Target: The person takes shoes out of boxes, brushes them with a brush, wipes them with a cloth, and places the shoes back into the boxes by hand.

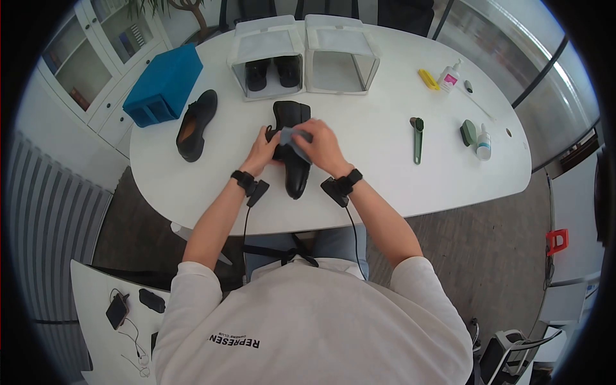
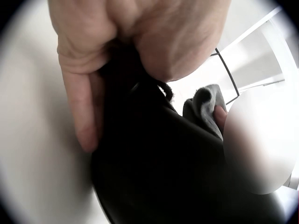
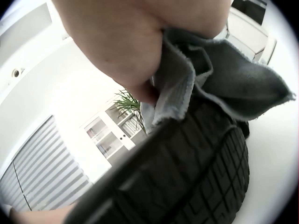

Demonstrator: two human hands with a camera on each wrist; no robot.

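A black shoe (image 1: 297, 173) is held on its side above the white table, its treaded sole (image 3: 187, 163) turned to the right wrist camera. My left hand (image 1: 259, 153) grips the shoe around its opening, near the laces; in the left wrist view the left hand (image 2: 135, 37) has fingers along the dark upper (image 2: 154, 140). With my right hand (image 1: 323, 149) I hold a grey cloth (image 1: 296, 142) against the shoe's middle. The right wrist view shows the right hand (image 3: 135, 42) pinching the bunched cloth (image 3: 224, 74) at the sole's edge.
Another black shoe (image 1: 197, 125) lies at left beside a blue box (image 1: 164, 83). Two clear-fronted boxes (image 1: 342, 33) stand behind, one with black shoes inside. At right are a green brush (image 1: 418, 141), a green block (image 1: 468, 133), bottles (image 1: 484, 146) and a yellow item (image 1: 428, 79).
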